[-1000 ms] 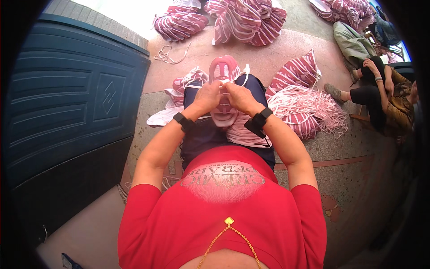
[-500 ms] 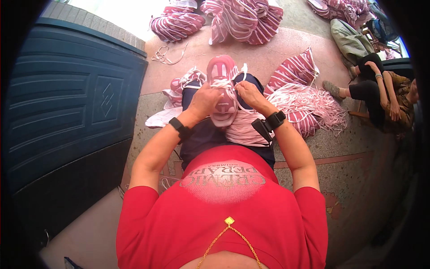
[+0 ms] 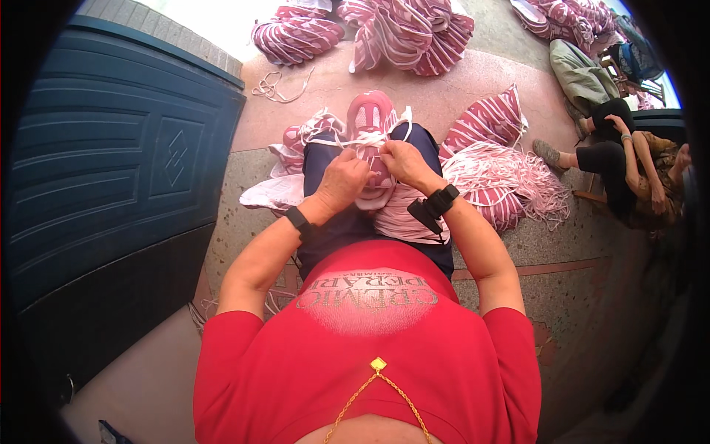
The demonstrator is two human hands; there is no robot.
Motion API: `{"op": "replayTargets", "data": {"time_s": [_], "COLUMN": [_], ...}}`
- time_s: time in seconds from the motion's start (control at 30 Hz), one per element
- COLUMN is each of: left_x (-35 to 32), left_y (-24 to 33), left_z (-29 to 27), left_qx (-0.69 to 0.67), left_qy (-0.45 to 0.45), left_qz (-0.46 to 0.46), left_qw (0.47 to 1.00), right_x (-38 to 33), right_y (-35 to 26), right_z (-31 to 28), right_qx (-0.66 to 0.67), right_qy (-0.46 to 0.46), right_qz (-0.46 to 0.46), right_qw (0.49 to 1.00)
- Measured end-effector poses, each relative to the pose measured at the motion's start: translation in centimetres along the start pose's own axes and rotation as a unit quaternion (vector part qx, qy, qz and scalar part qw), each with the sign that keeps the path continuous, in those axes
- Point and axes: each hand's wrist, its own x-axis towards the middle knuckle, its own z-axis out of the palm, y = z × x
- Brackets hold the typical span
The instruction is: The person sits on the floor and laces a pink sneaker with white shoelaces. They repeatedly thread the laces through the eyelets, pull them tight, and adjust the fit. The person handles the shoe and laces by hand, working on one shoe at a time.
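A pink shoe upper (image 3: 372, 109) with a white shoelace (image 3: 367, 138) lies across my lap, its toe pointing away from me. My left hand (image 3: 345, 179) is closed at the shoe's left side, fingertips pinched at the lacing. From the other side, my right hand (image 3: 407, 163) pinches the lace beside the eyelets. Their fingers nearly meet over the shoe's middle and partly hide it. Loose lace ends stick out on both sides. A bundle of pale pink laces (image 3: 405, 216) rests against my right thigh.
Bundled pink-and-white shoe uppers (image 3: 484, 122) and a heap of laces (image 3: 526, 185) lie to the right. More bundles (image 3: 410, 33) sit farther off. Loose lace (image 3: 279, 87) lies on the floor. A blue panelled door (image 3: 111, 148) stands left. A seated person (image 3: 629, 159) is at the right.
Both hands have moved closer together over the shoe. The right hand has come in leftward to the lacing, and the left hand has slid slightly toward me.
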Motion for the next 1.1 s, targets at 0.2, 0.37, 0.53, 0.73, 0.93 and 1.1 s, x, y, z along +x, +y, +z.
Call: {"op": "replayTargets", "data": {"time_s": [0.2,0.37,0.53,0.73,0.93,1.1], "left_x": [-0.2,0.6,2.2,3.1,1.2,-3.8], "left_y": [0.2,-0.4,-2.9,-2.3,-4.2,-7.7], "left_z": [0.1,-1.1,-0.7,0.7,-1.3,-7.5], "left_qx": [-0.016,-0.093,-0.106,-0.065,0.097,0.152], "left_qy": [0.006,0.107,0.082,-0.080,-0.098,0.004], "left_qz": [0.005,-0.028,-0.113,-0.117,-0.074,-0.154], "left_qw": [1.000,0.989,0.985,0.988,0.988,0.976], "right_x": [0.4,0.1,0.3,0.4,3.3,4.5], "right_y": [-2.0,-3.1,-2.0,-2.2,-0.3,-1.4], "right_z": [0.8,-0.1,0.5,-0.4,-2.9,-2.7], "right_qx": [-0.003,-0.072,-0.045,-0.018,-0.024,-0.219], "right_qy": [0.023,0.037,0.056,0.011,0.048,-0.073], "right_qz": [-0.022,-0.102,-0.121,-0.035,-0.116,-0.252], "right_qw": [0.999,0.991,0.990,0.999,0.992,0.940]}}
